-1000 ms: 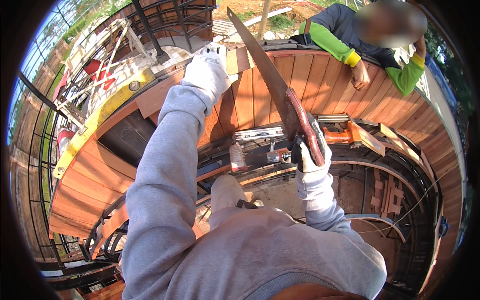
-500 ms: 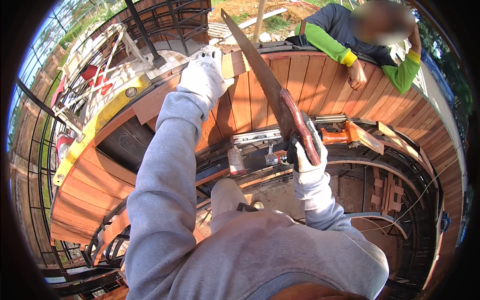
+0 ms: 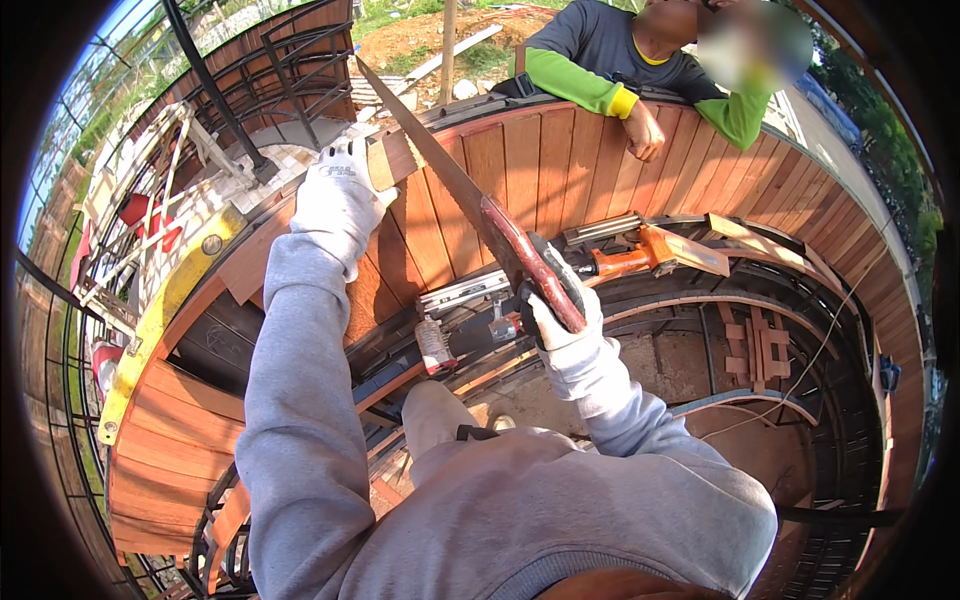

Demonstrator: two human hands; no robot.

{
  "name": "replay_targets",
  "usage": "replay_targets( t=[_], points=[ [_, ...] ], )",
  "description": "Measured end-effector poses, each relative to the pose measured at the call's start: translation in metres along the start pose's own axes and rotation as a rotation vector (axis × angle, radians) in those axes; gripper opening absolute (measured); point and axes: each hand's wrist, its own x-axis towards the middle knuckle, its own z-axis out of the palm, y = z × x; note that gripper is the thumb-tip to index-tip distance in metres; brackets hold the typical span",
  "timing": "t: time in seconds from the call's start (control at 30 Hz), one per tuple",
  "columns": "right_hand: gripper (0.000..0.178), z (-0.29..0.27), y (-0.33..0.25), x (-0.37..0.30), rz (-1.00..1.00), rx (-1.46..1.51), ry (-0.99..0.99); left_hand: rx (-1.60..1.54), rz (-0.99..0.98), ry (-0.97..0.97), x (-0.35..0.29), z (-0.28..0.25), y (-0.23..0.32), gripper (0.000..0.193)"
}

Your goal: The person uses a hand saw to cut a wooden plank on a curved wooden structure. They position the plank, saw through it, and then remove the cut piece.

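Note:
My right hand [image 3: 560, 322], in a white glove, grips the reddish handle of a hand saw [image 3: 455, 195]. The long blade runs up and left across a short wooden board [image 3: 392, 160] at the rim of a curved wall of reddish planks [image 3: 520, 180]. My left hand [image 3: 338, 192], also gloved, presses on the rim just left of the blade, against the board. Both grey sleeves reach up from the lower edge.
Another person [image 3: 640, 60] in a dark top with green sleeves leans on the rim at the top. An orange power tool [image 3: 650, 258] and a nail gun [image 3: 465, 310] lie on the curved metal frame. A yellow level [image 3: 165, 300] rests at left. Black railings stand beyond.
The saw and my right hand have shifted slightly down and back along the cut. My left hand stays on the rim. The other person's forearm has moved a little.

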Motion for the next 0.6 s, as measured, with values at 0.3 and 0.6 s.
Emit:
replay_targets(
  t=[0.3, 0.6],
  points=[
    [0.058, -0.019, 0.007, -0.030, -0.050, -0.165, -0.003, -0.048, 0.007, -0.003, 0.000, -0.006, -0.003, 0.079],
    [0.052, -0.010, 0.049, -0.005, -0.163, -0.196, 0.087, -0.090, 0.025, -0.071, -0.008, -0.009, 0.000, 0.066]
  ],
)
